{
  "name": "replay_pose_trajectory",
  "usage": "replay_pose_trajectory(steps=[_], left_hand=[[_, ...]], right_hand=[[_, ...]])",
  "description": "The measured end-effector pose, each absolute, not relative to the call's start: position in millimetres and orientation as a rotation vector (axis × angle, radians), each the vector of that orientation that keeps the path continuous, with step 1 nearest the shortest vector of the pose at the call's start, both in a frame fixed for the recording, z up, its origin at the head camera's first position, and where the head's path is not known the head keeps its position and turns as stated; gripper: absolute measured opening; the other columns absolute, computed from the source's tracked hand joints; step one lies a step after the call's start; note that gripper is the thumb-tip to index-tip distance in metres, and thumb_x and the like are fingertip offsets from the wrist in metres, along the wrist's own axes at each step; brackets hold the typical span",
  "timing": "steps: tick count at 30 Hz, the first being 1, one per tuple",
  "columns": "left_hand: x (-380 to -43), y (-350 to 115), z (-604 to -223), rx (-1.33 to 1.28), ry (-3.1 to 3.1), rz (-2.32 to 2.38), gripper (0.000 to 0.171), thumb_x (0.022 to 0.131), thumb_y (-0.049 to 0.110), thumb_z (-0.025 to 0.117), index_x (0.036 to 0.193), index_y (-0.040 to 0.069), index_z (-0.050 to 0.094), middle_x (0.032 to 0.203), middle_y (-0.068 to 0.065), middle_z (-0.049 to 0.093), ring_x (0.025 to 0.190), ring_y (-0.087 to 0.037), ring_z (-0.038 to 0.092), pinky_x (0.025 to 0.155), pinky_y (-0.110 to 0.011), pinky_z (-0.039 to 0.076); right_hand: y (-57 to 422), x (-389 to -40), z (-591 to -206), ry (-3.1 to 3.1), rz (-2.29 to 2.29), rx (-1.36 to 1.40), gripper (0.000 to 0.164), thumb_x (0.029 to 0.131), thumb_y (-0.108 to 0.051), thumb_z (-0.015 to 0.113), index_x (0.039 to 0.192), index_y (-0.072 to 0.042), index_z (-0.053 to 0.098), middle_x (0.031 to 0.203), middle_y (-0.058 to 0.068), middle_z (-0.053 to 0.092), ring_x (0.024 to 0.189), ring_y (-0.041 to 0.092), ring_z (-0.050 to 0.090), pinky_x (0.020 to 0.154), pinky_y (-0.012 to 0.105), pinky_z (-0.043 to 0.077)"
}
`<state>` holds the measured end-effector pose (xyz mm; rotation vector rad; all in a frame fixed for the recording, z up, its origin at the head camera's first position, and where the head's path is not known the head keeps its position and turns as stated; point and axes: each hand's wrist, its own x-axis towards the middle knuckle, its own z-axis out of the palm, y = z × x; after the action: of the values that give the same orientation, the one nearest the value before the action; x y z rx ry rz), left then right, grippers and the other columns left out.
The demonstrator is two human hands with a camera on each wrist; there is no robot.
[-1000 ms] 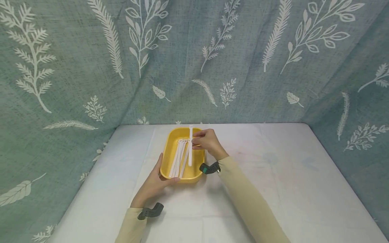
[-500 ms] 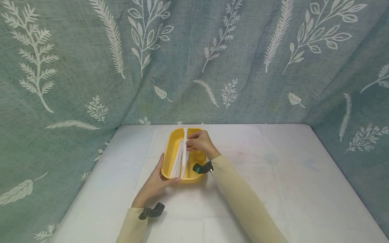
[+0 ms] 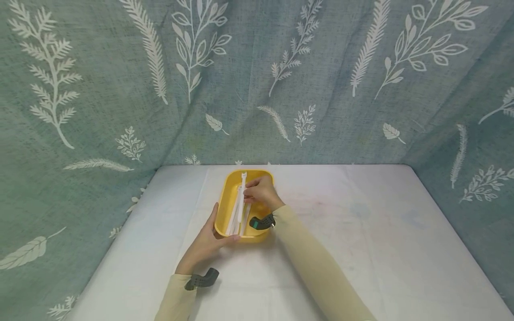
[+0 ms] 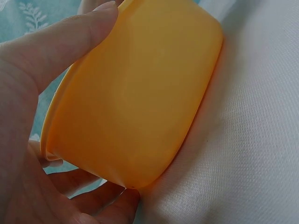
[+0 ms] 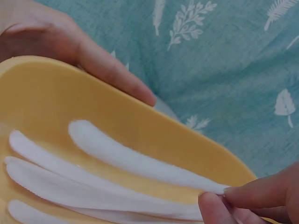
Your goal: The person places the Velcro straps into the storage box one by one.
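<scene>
A yellow plastic tub [image 3: 258, 175] is on the white-covered table, its side wall [image 4: 135, 93] filling the left wrist view. My left hand [image 3: 205, 244] grips its near left corner, thumb over the rim and fingers round the outside. Inside lie several white straps [image 5: 88, 182], soft and fuzzy like hook-and-loop cable ties, lengthwise and partly overlapping. Over them my right hand [image 3: 263, 191] pinches one white strap [image 3: 241, 207] between thumb and fingers near its notched head. This held strap [image 5: 135, 161] slants above the others, its rounded tail toward the near end.
White cloth covers the table [image 3: 341, 232] around the tub. A green leaf-patterned curtain [image 3: 249, 89] hangs behind the far edge and along both sides. Each wrist wears a dark camera mount [image 3: 202, 278].
My right hand has moved left with the pinched strap, from the tub's right half to over the other straps, and slightly down. The left hand keeps its grip on the tub.
</scene>
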<state>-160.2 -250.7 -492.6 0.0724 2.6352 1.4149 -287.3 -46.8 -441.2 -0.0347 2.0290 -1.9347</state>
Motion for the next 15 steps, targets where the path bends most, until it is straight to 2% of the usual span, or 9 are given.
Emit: replay_pose_trajectory(steps=[8,15], left_hand=[[-159,-251,-492,0.092,2.632,1.426,0.131,0.080,0.052,0.086,0.167,0.022,-0.008,0.177,-0.007,0.001,0.162,-0.036,0.013,0.130,-0.060,0.018],[-157,-251,-489,0.083,2.625,1.432,0.131,0.080,0.051,0.086,0.168,0.021,-0.007,0.177,-0.008,0.002,0.162,-0.036,0.013,0.130,-0.060,0.018]], right_hand=[[-53,-290,-449,2.026,-1.908,0.010,0.024,0.089,0.010,0.069,0.113,0.013,0.068,0.088,0.020,0.071,0.060,0.017,0.072,0.064,0.030,0.066],[-56,-286,-454,2.072,-1.861,0.013,0.022,0.089,0.008,0.070,0.111,0.012,0.069,0.086,0.023,0.074,0.068,0.027,0.078,0.075,0.040,0.067]])
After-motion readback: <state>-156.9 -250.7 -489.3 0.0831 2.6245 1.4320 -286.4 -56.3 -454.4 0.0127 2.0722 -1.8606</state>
